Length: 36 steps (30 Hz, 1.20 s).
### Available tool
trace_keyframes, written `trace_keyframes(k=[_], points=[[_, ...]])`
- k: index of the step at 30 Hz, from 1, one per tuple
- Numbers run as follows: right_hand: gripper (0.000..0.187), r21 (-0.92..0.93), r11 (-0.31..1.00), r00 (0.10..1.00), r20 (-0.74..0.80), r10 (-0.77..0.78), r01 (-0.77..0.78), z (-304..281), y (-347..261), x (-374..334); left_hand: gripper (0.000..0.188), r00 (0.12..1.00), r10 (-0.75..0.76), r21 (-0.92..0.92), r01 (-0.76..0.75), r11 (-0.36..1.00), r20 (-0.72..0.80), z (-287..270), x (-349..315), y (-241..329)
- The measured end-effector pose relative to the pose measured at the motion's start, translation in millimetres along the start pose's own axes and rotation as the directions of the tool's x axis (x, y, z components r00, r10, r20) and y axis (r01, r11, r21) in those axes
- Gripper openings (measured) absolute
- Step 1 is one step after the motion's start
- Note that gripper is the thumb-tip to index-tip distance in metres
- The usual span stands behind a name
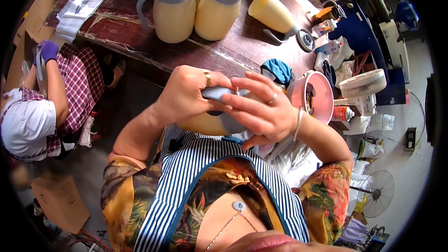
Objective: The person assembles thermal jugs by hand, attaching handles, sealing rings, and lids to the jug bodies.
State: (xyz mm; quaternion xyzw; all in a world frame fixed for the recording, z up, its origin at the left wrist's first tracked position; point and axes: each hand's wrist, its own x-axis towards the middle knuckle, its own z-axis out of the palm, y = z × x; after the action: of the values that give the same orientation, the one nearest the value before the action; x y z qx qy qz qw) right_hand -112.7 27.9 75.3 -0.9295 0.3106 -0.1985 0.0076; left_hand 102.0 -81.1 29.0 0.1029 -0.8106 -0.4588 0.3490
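Note:
A cream vacuum jug (198, 125) with a grey collar lies on its side across my lap, against my striped apron. My left hand (186, 88) is closed around a smooth grey part (215, 94) on the jug's upper side, which looks like its handle. From the other side, my right hand (266, 114) grips the collar end, its fingertips meeting the grey part near my left fingers. My hands cover much of the collar and whatever lies under the fingertips.
Ahead, a dark red table (121, 30) bears several cream jugs (175, 16), one tipped over (273, 11). A pink bucket (322, 88) with small parts and a white fan (361, 84) stand right. Another person in a checked apron (77, 77) works at left, near a cardboard box (60, 200).

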Motion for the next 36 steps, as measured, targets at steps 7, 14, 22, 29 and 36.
trace_keyframes(k=[7,14,22,29,36], points=[[0.046,0.184,0.843,0.831,-0.156,0.533,-0.506,52.0,46.6,33.9,0.035,0.776,-0.137,0.249,0.356,0.901,-0.615,46.0,-17.1,-15.3],[0.031,-0.03,0.21,0.207,-0.352,0.913,-0.977,83.1,218.2,-110.2,0.027,0.231,-0.138,-0.063,0.302,0.951,-0.963,-108.0,-68.6,-50.6],[0.019,-0.385,0.209,0.36,-0.377,0.853,-0.899,124.2,281.5,-161.5,0.034,0.153,0.227,0.273,0.493,0.826,-0.962,-217.9,-5.8,-194.0],[0.031,0.958,0.284,-0.232,-0.286,0.93,-0.044,38.2,186.4,-127.1,0.039,0.067,0.098,0.117,0.405,0.907,-0.993,-224.1,44.6,-221.1],[0.038,0.742,-0.127,0.147,0.039,0.988,0.658,-2.7,81.1,-113.4,0.071,0.387,0.061,0.243,0.442,0.863,-0.92,-235.5,34.1,-271.1]])
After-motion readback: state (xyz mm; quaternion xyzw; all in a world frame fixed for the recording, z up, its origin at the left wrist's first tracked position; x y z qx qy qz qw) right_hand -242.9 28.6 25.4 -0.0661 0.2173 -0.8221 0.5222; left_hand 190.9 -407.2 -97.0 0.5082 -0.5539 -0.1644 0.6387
